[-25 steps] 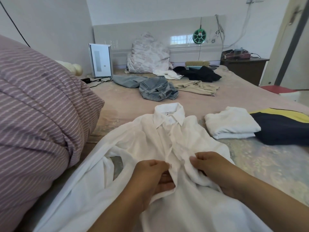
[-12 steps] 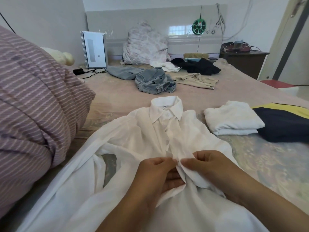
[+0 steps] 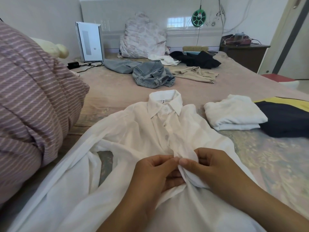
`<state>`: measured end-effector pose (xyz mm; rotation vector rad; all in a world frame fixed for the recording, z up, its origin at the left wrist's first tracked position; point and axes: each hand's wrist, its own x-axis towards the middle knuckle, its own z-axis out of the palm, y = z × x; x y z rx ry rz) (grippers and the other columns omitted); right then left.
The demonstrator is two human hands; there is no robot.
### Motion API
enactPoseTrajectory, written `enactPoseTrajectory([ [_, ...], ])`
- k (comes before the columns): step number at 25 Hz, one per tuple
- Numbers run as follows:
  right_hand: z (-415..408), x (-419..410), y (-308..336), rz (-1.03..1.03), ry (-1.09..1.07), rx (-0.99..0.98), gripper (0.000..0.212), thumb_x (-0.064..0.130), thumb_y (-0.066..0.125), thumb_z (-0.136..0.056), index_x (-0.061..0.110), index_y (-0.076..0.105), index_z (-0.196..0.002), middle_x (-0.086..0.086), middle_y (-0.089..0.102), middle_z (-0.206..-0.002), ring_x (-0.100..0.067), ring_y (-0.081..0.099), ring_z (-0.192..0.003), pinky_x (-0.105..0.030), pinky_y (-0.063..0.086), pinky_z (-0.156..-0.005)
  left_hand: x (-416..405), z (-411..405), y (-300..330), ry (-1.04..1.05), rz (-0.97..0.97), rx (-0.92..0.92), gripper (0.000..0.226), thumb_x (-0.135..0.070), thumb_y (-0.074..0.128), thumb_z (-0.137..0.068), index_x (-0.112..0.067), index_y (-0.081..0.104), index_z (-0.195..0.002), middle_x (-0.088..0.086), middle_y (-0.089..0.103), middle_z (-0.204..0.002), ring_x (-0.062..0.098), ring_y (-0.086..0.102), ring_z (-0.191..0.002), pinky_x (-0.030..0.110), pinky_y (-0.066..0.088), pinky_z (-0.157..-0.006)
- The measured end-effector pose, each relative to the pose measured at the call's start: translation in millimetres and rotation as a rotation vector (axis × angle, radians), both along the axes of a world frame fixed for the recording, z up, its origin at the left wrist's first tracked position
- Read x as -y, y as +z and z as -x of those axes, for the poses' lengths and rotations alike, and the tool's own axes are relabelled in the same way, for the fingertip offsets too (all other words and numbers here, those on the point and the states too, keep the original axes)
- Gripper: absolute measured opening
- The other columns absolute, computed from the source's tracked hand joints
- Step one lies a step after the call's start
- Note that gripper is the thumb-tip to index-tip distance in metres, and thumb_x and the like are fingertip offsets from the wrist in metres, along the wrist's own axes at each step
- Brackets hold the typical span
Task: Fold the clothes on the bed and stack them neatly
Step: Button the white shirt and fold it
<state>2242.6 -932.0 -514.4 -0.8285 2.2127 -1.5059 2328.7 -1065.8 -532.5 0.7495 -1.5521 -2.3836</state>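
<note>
While the white shirt lies collar-away on the bed, long axis running straight out from the person, both hands, left and right, pinch its button strip at mid-chest, equally near.

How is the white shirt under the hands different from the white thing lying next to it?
The shirt is spread open and wrinkled; the white bundle is folded into a neat block. The shirt is held at its button strip by the left hand and right hand; nothing touches the bundle. The shirt shows a collar and buttons; the bundle shows neither. Both are white and lie on the bed.
</note>
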Motion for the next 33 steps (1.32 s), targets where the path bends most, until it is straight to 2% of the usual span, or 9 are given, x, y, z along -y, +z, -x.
enactPoseTrajectory([
  [2,1.2,-0.5,-0.9,0.023,-0.004,0.032,0.054,0.024,0.074,-0.093,-0.005,0.038,-0.065,0.002,0.027,-0.060,-0.003,0.026,-0.052,-0.021,0.024,-0.050,0.6,0.0,-0.7,0.003,-0.005,-0.005,0.019,-0.008,0.063,-0.097,0.007,0.073,-0.102,0.026,0.074,-0.100,0.037,0.073,-0.098,0.039,0.062,-0.085],
  [5,0.7,-1.2,-1.1,0.065,-0.006,0.127,0.036,0.019,0.073,-0.094,0.010,0.055,-0.063,0.004,0.045,-0.058,-0.007,0.041,-0.057,-0.024,0.034,-0.056,1.2,-1.2,-2.4,0.006,-0.018,-0.029,0.021,-0.007,0.060,-0.098,0.008,0.072,-0.103,0.027,0.074,-0.102,0.039,0.072,-0.101,0.040,0.061,-0.086],
  [11,-0.1,-1.5,-4.2,0.085,-0.036,0.135,0.028,0.020,0.075,-0.092,0.009,0.063,-0.070,0.003,0.051,-0.060,-0.008,0.044,-0.058,-0.025,0.036,-0.059,0.5,-3.8,-2.7,0.009,-0.042,-0.059,0.022,-0.008,0.059,-0.098,0.010,0.071,-0.104,0.027,0.074,-0.104,0.038,0.072,-0.101,0.038,0.062,-0.085],
  [15,0.9,-2.1,-4.5,0.085,-0.020,0.143,0.025,0.022,0.076,-0.092,0.008,0.067,-0.073,0.003,0.056,-0.062,-0.008,0.048,-0.059,-0.024,0.039,-0.059,1.2,-1.6,-2.4,0.039,-0.059,-0.058,0.032,-0.017,0.053,-0.102,0.009,0.072,-0.105,0.027,0.074,-0.102,0.039,0.072,-0.100,0.045,0.060,-0.089],
  [20,2.7,-3.9,-3.8,0.093,0.030,0.211,0.041,0.018,0.075,-0.092,0.013,0.046,-0.063,0.006,0.037,-0.054,-0.005,0.033,-0.052,-0.023,0.028,-0.050,1.5,-2.5,-4.0,0.004,-0.098,-0.046,0.021,-0.004,0.061,-0.096,0.013,0.068,-0.105,0.029,0.072,-0.105,0.039,0.071,-0.103,0.039,0.062,-0.086],
  [23,3.4,-5.1,-1.7,0.113,0.057,0.227,0.043,0.013,0.073,-0.093,0.013,0.042,-0.063,0.007,0.032,-0.053,-0.005,0.027,-0.051,-0.023,0.022,-0.048,2.0,-2.1,-5.5,0.013,-0.079,-0.028,0.020,-0.003,0.066,-0.092,0.012,0.068,-0.105,0.030,0.072,-0.104,0.038,0.072,-0.101,0.037,0.062,-0.084],
  [25,2.7,-4.6,-0.4,0.075,0.067,0.158,0.046,0.010,0.071,-0.094,0.015,0.038,-0.062,0.008,0.028,-0.054,-0.006,0.026,-0.053,-0.025,0.022,-0.050,0.2,-0.9,-5.2,0.025,-0.067,-0.017,0.020,-0.004,0.068,-0.091,0.011,0.069,-0.104,0.029,0.073,-0.102,0.038,0.073,-0.099,0.037,0.063,-0.082],
  [29,-6.4,-0.7,-3.9,-0.120,0.058,-0.200,0.048,0.014,0.061,-0.097,0.019,0.030,-0.061,0.004,0.027,-0.057,-0.009,0.027,-0.057,-0.032,0.025,-0.057,-6.3,-0.9,-3.5,0.048,0.062,-0.006,0.018,-0.008,0.072,-0.089,0.007,0.071,-0.098,0.024,0.075,-0.094,0.037,0.075,-0.091,0.034,0.063,-0.079],
  [33,-4.9,-0.8,-4.6,-0.166,0.070,-0.267,0.045,0.015,0.060,-0.100,0.018,0.035,-0.062,-0.001,0.037,-0.059,-0.012,0.034,-0.059,-0.033,0.030,-0.060,-5.9,-3.4,-2.1,0.073,0.136,-0.019,0.013,-0.006,0.074,-0.087,0.006,0.072,-0.093,0.022,0.076,-0.091,0.036,0.075,-0.088,0.035,0.063,-0.079],
])
